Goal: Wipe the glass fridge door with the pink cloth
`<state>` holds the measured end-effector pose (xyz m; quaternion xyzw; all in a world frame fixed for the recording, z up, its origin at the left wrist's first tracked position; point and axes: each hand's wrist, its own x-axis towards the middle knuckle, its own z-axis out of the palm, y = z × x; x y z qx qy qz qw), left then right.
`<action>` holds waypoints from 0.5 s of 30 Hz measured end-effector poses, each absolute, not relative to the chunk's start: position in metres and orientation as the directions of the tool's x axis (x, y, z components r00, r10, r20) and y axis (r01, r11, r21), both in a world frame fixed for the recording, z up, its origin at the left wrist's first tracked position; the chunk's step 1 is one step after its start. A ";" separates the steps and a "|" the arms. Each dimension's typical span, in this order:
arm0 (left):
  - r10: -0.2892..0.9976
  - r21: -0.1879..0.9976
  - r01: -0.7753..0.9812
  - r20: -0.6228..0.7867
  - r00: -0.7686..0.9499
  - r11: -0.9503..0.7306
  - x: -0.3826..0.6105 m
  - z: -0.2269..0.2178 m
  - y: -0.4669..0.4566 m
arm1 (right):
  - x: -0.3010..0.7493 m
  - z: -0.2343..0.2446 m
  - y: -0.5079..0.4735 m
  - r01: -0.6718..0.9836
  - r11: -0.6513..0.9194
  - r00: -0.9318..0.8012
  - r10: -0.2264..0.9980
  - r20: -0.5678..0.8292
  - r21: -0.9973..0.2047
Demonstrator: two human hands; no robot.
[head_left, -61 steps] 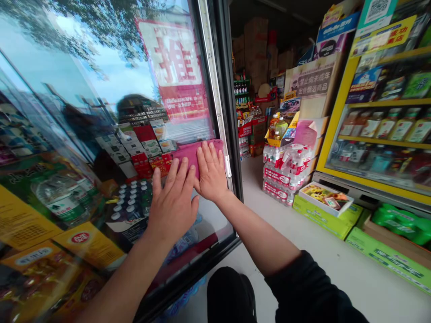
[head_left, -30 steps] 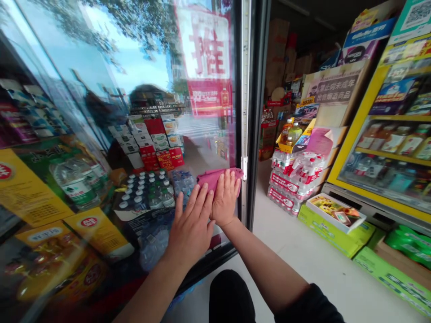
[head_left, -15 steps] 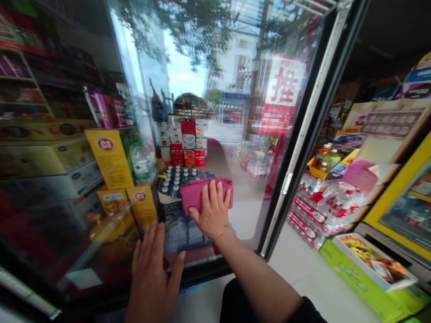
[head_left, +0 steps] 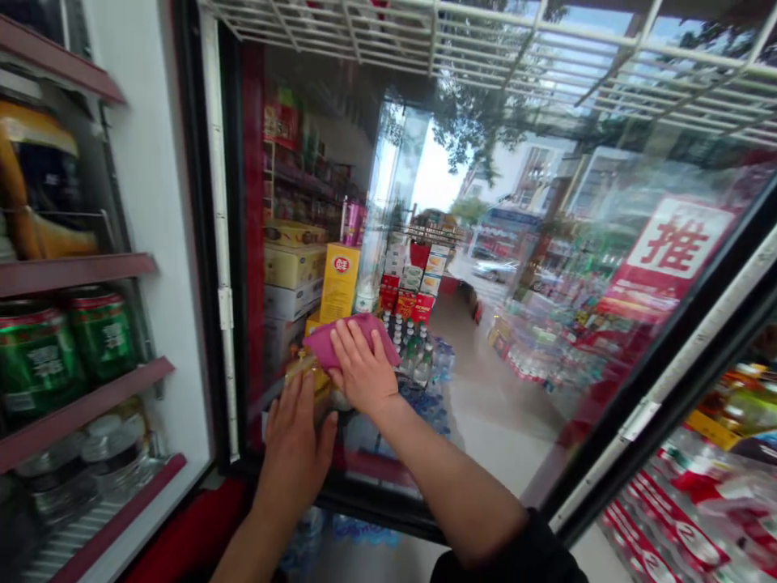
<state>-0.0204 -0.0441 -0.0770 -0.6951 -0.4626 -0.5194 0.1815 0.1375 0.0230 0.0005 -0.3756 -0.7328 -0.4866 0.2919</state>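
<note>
My right hand (head_left: 363,368) presses a folded pink cloth (head_left: 384,332) against the glass door (head_left: 510,389), its fingers laid over the cloth. Lower and to the left is my left hand (head_left: 302,437), with its fingers extended and the thumb apart, holding nothing. It is at the lower part of the glass; I cannot tell whether it touches. The door has a black frame with a pale strip (head_left: 219,300) on its inner side. A red and white sticker with a Chinese character (head_left: 680,243) is on the pane at the right.
At the left stands a fridge with shelves (head_left: 78,275), holding green cans (head_left: 100,336) and bottles. A white wire rack (head_left: 486,40) crosses the top. Packs of bottles (head_left: 680,510) stand at the lower right. Cartons and a street show in the glass.
The view has swung left, bringing the fridge shelves and wire rack in. My right hand and the cloth have moved left across the glass, closer to my left hand.
</note>
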 end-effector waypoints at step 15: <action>0.554 0.402 0.714 0.832 -0.024 -0.573 -0.016 -0.083 -0.060 | 0.317 -0.011 -0.094 0.834 -0.168 -0.426 0.407 0.808 0.525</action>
